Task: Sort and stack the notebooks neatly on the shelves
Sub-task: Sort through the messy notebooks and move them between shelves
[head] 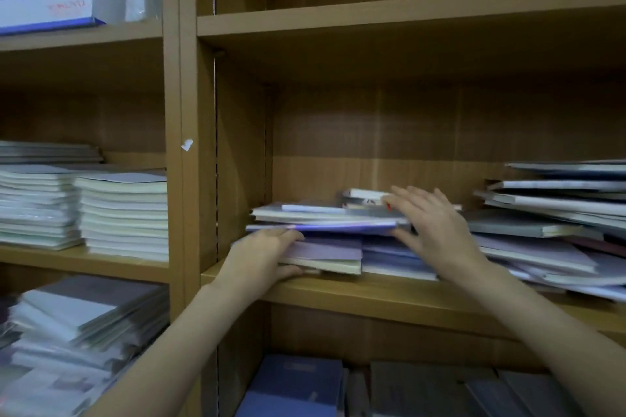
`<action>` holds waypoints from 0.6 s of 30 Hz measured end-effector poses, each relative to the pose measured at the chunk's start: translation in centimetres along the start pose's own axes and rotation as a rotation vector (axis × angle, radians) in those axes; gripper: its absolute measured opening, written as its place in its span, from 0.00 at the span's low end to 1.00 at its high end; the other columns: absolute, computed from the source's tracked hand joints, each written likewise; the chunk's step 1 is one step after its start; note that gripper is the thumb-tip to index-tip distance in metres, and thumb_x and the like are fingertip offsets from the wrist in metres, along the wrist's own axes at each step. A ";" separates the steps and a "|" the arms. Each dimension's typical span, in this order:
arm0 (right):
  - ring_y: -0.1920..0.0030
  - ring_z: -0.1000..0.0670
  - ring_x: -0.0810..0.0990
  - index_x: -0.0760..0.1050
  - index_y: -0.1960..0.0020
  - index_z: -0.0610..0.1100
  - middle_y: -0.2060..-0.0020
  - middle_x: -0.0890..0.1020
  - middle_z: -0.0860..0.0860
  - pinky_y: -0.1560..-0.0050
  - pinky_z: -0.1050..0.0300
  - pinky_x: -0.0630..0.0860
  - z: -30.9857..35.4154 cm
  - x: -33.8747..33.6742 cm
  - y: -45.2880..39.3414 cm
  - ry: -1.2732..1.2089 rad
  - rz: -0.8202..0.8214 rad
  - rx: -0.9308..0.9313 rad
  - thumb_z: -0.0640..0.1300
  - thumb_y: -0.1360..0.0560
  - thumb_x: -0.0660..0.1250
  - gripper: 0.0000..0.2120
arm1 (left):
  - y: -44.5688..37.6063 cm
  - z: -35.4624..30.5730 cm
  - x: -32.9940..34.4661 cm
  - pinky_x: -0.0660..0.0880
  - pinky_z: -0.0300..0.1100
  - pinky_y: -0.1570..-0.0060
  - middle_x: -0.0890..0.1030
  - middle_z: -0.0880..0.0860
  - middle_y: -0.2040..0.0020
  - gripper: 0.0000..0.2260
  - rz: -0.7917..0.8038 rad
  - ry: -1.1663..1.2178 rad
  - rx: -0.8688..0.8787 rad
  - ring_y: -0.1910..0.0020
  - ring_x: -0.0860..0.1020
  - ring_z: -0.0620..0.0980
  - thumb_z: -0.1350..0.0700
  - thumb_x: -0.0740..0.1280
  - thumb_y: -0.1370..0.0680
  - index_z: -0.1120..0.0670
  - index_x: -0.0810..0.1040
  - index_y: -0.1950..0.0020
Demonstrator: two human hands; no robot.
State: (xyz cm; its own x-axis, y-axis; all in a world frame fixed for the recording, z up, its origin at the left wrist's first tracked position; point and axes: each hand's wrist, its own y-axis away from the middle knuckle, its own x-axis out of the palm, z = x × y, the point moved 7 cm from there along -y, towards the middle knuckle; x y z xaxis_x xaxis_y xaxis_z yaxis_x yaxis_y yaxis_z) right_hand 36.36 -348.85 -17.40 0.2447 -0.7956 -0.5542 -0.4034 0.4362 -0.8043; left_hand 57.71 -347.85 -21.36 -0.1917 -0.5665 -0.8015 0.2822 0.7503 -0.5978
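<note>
Head view: your left hand (261, 259) gripped the left end of the lower purple notebooks (325, 256) on the middle shelf (389, 298), fingers above and thumb beneath. Your right hand (430, 225) lay with fingers spread on the upper stack (325, 217), thumb at its right edge; whether it pinched was unclear through blur. A slanted pile (555, 223) sat just right. Tidy stacks (123, 213) filled the left bay.

Dim warm light, shadowed shelf recesses (406, 118), blurred lower-left stacks (78, 342), edges perhaps slightly bowed.
</note>
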 end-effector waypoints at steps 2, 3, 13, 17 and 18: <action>0.33 0.42 0.71 0.72 0.33 0.44 0.33 0.73 0.46 0.33 0.38 0.62 -0.8 -1.1 -2.1 -0.056 0.011 0.103 0.43 0.29 0.72 0.25 | -0.2 -0.2 -1.4 0.72 0.36 0.46 0.77 0.45 0.41 0.14 -0.116 0.000 0.039 0.43 0.75 0.43 0.47 0.62 0.22 0.46 0.71 0.36; 0.30 0.44 0.67 0.68 0.30 0.46 0.31 0.70 0.47 0.31 0.41 0.59 -1.1 -1.4 -2.9 -0.070 0.033 0.132 0.45 0.26 0.69 0.25 | -0.3 0.0 -2.2 0.72 0.34 0.50 0.79 0.46 0.44 0.12 -0.188 0.035 0.036 0.47 0.77 0.42 0.49 0.62 0.21 0.47 0.73 0.39; 0.28 0.48 0.62 0.58 0.25 0.48 0.26 0.62 0.50 0.29 0.44 0.56 -0.1 -1.3 -3.3 0.026 0.211 0.156 0.47 0.22 0.62 0.27 | -3.1 -0.8 -4.0 0.71 0.40 0.59 0.79 0.50 0.47 0.10 -0.190 -0.226 -0.032 0.50 0.78 0.51 0.55 0.59 0.20 0.50 0.70 0.39; 0.27 0.47 0.60 0.56 0.25 0.49 0.25 0.60 0.49 0.28 0.45 0.57 0.4 -1.1 -3.0 0.086 0.273 0.112 0.47 0.21 0.60 0.26 | -2.7 -2.0 -4.2 0.68 0.39 0.60 0.78 0.49 0.47 0.12 -0.133 -0.333 0.002 0.51 0.78 0.50 0.52 0.60 0.20 0.49 0.69 0.37; 0.27 0.47 0.60 0.56 0.25 0.49 0.25 0.60 0.50 0.28 0.45 0.57 0.5 -1.2 -2.9 0.088 0.278 0.106 0.47 0.20 0.60 0.26 | -2.4 -2.3 -4.4 0.68 0.39 0.60 0.78 0.48 0.46 0.13 -0.140 -0.340 0.015 0.51 0.78 0.49 0.52 0.60 0.20 0.48 0.68 0.36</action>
State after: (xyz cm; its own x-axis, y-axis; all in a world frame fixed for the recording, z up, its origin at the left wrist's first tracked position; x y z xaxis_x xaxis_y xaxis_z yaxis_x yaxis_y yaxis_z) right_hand 37.71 -349.00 -14.51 0.0584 -0.6713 -0.7389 -0.3485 0.6799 -0.6452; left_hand 55.76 -346.40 -16.42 0.0930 -0.7458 -0.6597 0.2895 0.6542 -0.6988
